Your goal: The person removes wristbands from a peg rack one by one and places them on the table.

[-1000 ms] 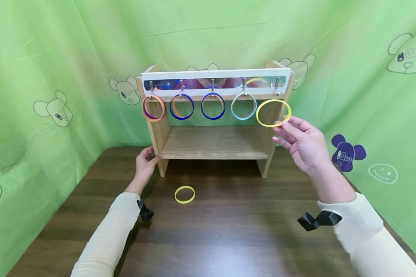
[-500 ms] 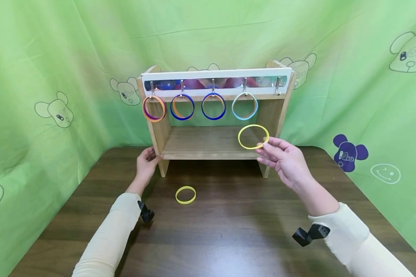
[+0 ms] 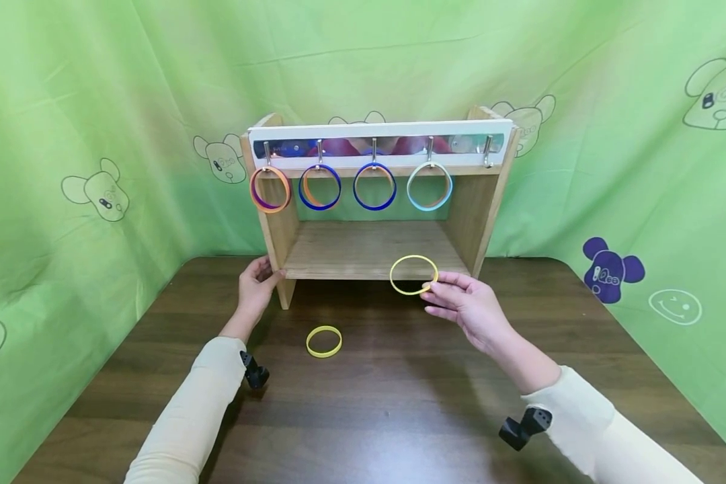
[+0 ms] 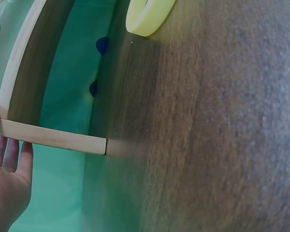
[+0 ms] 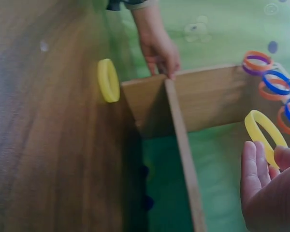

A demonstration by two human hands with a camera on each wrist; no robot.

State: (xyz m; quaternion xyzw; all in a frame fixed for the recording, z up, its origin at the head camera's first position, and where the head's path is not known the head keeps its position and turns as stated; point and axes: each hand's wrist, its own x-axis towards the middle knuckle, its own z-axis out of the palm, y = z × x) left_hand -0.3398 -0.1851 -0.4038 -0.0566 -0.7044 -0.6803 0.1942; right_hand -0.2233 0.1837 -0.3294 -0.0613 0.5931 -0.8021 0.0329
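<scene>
Above the front edge of the wooden shelf unit (image 3: pixel 369 250), my right hand (image 3: pixel 474 310) pinches a thin yellow wristband (image 3: pixel 409 294) between thumb and fingers; the right wrist view shows this wristband (image 5: pixel 252 124) close up. My left hand (image 3: pixel 255 286) grips the unit's left side panel (image 4: pixel 53 137), thumb in front and fingers behind. A second yellow wristband (image 3: pixel 324 355) lies on the table, to the right of the left hand. Wristbands hang on the unit's hooks: orange with purple (image 3: pixel 253 191), blue with orange (image 3: pixel 337 195), another blue with orange (image 3: pixel 393 195), and light blue (image 3: pixel 409 195).
At the far right of the white rail (image 3: pixel 375 162), a metal hook (image 3: pixel 488 154) bears no wristband. A green printed curtain (image 3: pixel 363 60) surrounds the brown wooden table (image 3: pixel 369 417). A small black camera is on each sleeve cuff.
From near the rightmost hook, my right hand has come down and leftward, still pinching the yellow wristband. My left hand keeps its place on the side panel.
</scene>
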